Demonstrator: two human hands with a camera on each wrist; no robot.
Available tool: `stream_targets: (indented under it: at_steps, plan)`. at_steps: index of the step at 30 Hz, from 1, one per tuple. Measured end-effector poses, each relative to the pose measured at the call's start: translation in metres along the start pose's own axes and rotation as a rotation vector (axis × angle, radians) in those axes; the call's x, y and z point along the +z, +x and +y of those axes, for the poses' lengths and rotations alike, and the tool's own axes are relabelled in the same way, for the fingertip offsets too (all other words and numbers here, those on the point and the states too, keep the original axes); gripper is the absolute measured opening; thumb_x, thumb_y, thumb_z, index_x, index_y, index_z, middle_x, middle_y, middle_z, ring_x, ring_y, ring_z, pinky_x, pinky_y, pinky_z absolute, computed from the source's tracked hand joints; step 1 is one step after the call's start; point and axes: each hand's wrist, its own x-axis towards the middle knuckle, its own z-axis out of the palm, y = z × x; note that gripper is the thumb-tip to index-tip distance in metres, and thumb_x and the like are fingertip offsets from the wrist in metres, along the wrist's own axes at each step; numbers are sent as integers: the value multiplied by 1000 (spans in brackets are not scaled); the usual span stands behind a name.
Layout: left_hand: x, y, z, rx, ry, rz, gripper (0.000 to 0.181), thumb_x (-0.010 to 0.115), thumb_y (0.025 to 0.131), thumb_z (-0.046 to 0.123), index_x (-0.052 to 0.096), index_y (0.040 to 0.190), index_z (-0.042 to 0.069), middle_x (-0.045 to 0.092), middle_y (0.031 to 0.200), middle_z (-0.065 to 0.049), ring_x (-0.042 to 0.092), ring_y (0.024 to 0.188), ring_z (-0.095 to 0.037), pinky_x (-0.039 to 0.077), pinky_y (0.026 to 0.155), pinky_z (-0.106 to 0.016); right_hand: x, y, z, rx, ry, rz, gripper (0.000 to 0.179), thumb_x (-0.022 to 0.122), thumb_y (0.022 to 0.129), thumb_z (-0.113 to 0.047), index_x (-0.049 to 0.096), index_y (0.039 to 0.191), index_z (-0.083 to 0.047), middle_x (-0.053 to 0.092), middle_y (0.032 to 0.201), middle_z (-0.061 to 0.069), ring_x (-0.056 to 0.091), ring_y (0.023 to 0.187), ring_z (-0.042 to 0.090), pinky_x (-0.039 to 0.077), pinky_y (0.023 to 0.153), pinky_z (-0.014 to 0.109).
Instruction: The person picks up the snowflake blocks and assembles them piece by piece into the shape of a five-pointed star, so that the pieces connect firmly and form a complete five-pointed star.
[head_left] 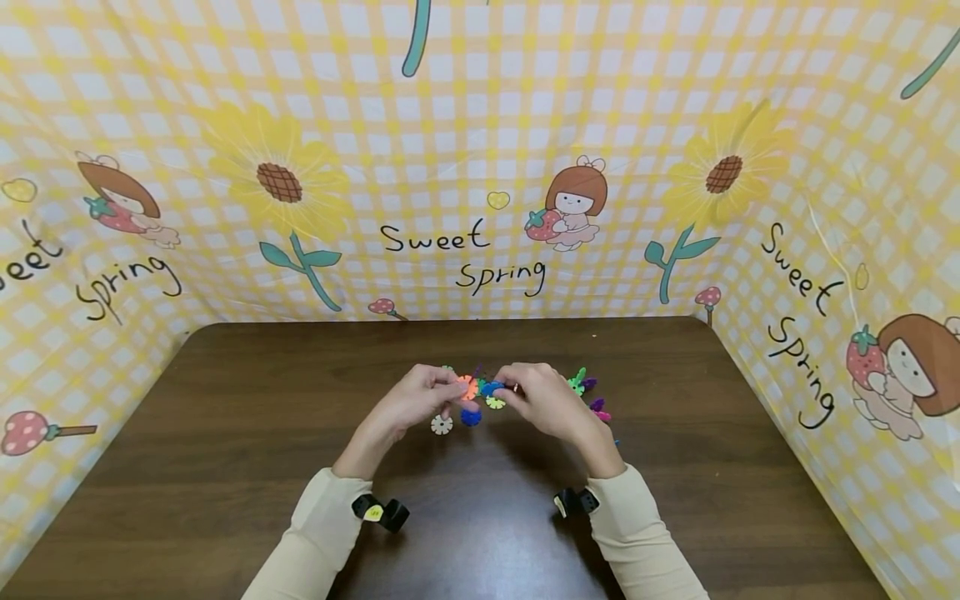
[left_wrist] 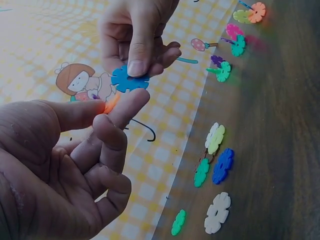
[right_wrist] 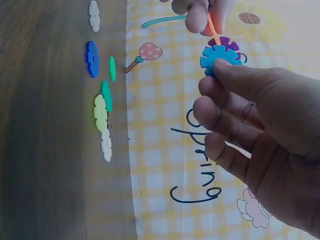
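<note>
My left hand (head_left: 420, 400) pinches an orange notched plastic disc (head_left: 468, 387) between thumb and index finger. Facing it, my right hand (head_left: 551, 398) pinches a light-blue notched disc (left_wrist: 129, 80) with thumb and fingers. The two discs meet at their edges above the table; how deep their slots engage, I cannot tell. Behind the blue disc, the right wrist view shows part of a purple disc (right_wrist: 227, 43), and the orange disc stands edge-on. Below the hands lie a dark-blue disc (head_left: 471, 417) and a white disc (head_left: 442, 425).
More loose discs lie on the brown table (head_left: 225, 467): a yellow one (left_wrist: 216, 139), a green one (left_wrist: 201, 173) and another green one (left_wrist: 178, 222). To the right sit joined clusters, including a green-purple one (left_wrist: 223, 71). A checked cloth (head_left: 480, 100) encloses the table's back and sides.
</note>
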Motion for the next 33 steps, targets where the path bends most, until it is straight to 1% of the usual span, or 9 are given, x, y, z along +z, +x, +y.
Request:
stream_targets:
  at_steps: [3,6,8,11,16,19,24,29,33]
  plan:
    - [0,1,0,4,18,14,26,60,102,20,69,95,-4,75,87,-18,56,66,-19,43,64,-30,0,0,0,-15,-2,19,7,66,98,-15,71,97,-11,66,85,-6,57,70,5,50,63,22]
    - [0,2,0,14,44,24,28,61,101,22,71,97,-4,70,77,-9,53,68,-17,39,59,-26,0,0,0,-25,-4,37,7,66,98,-14,72,97,-11,67,87,-5,58,71,5,50,63,22]
    - [0,3,0,20,54,28,29,61,101,23,71,96,-4,66,75,-8,47,66,-16,34,56,-25,0,0,0,-32,-5,47,6,67,97,-13,73,97,-10,68,87,-5,58,71,5,50,63,22]
    - [1,3,-1,19,66,32,30,62,101,24,70,96,-5,63,75,-8,40,64,-15,31,55,-25,0,0,0,-34,3,58,7,67,97,-13,73,97,-9,68,86,-5,57,70,6,50,62,23]
    - [1,4,-2,36,97,16,32,61,102,23,70,96,-7,63,74,-6,47,74,-20,35,63,-28,1,1,0,-30,26,56,7,67,97,-15,73,96,-11,69,85,-5,57,69,5,50,62,22]
    - [2,4,-3,43,81,2,33,59,102,23,69,96,-8,63,72,-4,52,82,-22,40,70,-32,3,1,1,-47,29,61,7,68,96,-14,74,95,-11,69,82,-4,56,67,4,49,60,21]
    - [6,4,-2,57,8,7,34,57,103,20,66,98,-13,62,71,-2,54,86,-19,42,80,-37,4,0,0,-92,18,110,6,70,95,-13,74,90,-10,70,78,-4,53,62,4,47,57,21]
    - [9,4,-2,68,-27,59,29,58,102,16,69,98,-10,63,69,0,55,85,-19,42,75,-33,6,2,-3,-122,6,128,7,70,94,-10,75,90,-6,72,82,0,55,64,6,50,61,21]
    - [11,4,-1,69,-26,90,26,59,102,16,71,92,-4,65,69,-4,54,82,-18,39,69,-31,7,6,-4,-119,-8,122,6,70,94,-9,75,92,-6,73,85,0,58,67,7,52,65,20]
